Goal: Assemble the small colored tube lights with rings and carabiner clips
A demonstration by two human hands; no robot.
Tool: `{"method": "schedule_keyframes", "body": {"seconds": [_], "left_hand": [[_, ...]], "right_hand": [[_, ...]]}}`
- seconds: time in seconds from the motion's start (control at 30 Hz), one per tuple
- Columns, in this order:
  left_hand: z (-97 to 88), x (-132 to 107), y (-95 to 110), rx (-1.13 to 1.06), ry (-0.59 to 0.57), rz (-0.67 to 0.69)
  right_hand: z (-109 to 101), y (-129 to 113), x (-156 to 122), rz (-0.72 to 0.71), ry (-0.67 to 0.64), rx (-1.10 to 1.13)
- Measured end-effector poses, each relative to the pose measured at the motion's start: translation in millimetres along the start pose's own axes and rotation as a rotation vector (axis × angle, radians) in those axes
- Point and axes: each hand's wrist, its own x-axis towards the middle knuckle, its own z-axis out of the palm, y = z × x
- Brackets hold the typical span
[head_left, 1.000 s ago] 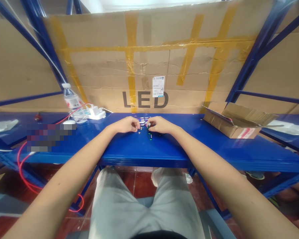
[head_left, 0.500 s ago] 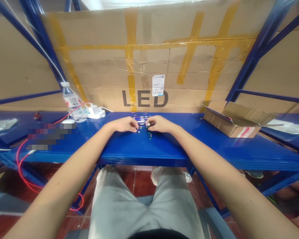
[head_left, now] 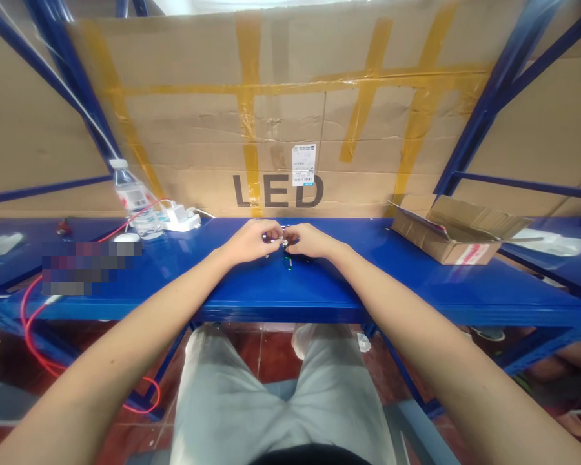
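Observation:
On the blue table, my two hands meet with fingertips nearly touching. My right hand is closed in a pinch on a small dark thing with a silvery round end. Just below those fingers hangs or lies a small green clip-like loop; whether it joins the dark thing, I cannot tell. My left hand is closed too, its thumb and fingertips right beside the silvery end. Whatever lies between the left fingers is too small to name. Shiny slim things behind the hands are mostly covered by them.
An open cardboard box stands on the right of the table. At the left are a water bottle, a white power strip with a charger, a red cable and a white rounded thing. A large cardboard sheet closes the back.
My left hand has moved right and its fingertips have come up to the thing in my right hand. The right hand stays nearly in place. The view has shifted slightly.

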Motion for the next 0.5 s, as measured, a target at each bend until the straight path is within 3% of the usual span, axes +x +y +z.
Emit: {"method": "schedule_keyframes", "body": {"seconds": [0.17,0.5], "left_hand": [[2.3,-0.4,8.5,0.093,-0.002,0.107],[0.7,1.2,8.7,0.083,-0.043,0.146]], "right_hand": [[1.5,3.0,1.7,0.004,0.008,-0.010],[1.6,3.5,2.3,0.013,0.012,-0.033]]}}
